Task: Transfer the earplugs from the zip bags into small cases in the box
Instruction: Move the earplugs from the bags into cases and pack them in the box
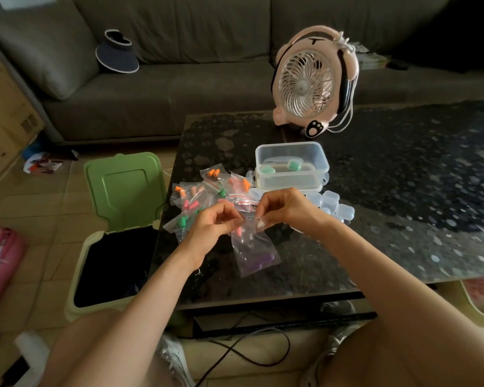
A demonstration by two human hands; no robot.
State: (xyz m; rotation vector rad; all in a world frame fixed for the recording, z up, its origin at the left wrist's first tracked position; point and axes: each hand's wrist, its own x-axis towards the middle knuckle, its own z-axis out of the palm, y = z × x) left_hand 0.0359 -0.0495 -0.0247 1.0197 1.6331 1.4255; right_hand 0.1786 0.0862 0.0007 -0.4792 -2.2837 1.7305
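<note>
Pulling at the mouth of a clear zip bag [253,247], I am pinching its top edge from both sides. My left hand [213,227] is curled onto the left part of the opening and my right hand [284,210] is gripping the right part, so neither hand is free. The bag is hanging between them just above the dark glass surface [403,196], with purple earplugs [260,259] lying at its bottom. A pink earplug [238,231] is showing near my left fingertips. I cannot tell whether the seal is parted yet.

Beyond my hands, a heap of other zip bags [204,196] is lying on the surface, holding orange, pink and green earplugs. Behind it a clear plastic box [291,152] is holding mint-green cases [268,169], and empty clear cases [334,203] are clustering beside my right hand.

I am judging the main risk to be a sudden pop. If the seal gives while I am tugging hard, the light foam plugs could jump out, roll off the near edge, or drop into the open green bin [118,247] standing beside the surface. The pink one is sitting nearest the mouth and would probably escape first.
</note>
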